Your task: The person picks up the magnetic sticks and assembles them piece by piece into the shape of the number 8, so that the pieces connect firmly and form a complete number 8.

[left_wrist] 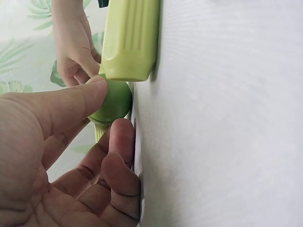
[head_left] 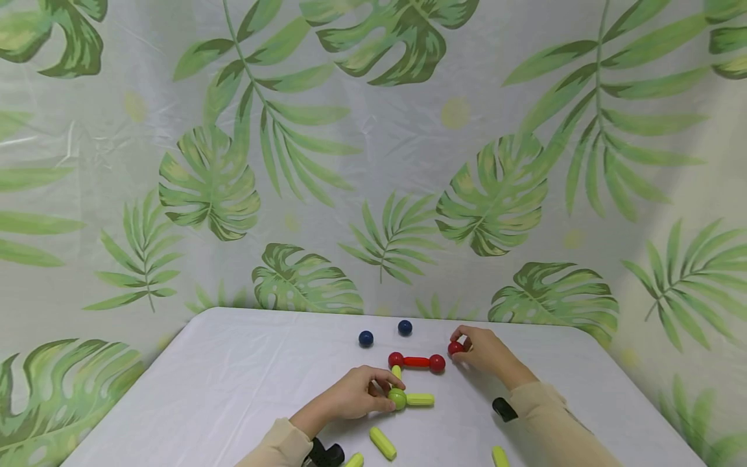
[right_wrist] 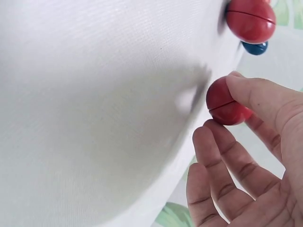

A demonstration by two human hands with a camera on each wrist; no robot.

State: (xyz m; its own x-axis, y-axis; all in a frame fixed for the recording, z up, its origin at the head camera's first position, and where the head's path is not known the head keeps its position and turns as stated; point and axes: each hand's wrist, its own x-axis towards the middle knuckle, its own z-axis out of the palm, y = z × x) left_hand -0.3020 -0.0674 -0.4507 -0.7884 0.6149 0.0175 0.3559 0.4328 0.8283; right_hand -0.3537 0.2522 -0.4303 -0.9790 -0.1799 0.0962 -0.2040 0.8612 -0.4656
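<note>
My left hand [head_left: 357, 393] holds a green ball [head_left: 397, 399] between thumb and fingers, low at the white table. From that ball one yellow-green rod [head_left: 421, 399] points right, and another yellow-green rod [head_left: 397, 372] runs away toward a red ball [head_left: 396, 359]. A red rod [head_left: 416, 362] links this red ball to a second red ball [head_left: 437, 363]. To the right of them, my right hand [head_left: 487, 354] pinches a separate red ball [right_wrist: 222, 101]; a seam line crosses it in the right wrist view. The other fingers of that hand are loosely bent below the ball.
Two dark blue balls [head_left: 366, 338] [head_left: 405, 327] sit near the table's back edge. Loose yellow-green rods lie in front: one rod [head_left: 382, 443] near my left forearm, another rod [head_left: 500, 456] by my right sleeve. A leaf-patterned curtain [head_left: 385, 162] hangs behind the table [head_left: 233, 376].
</note>
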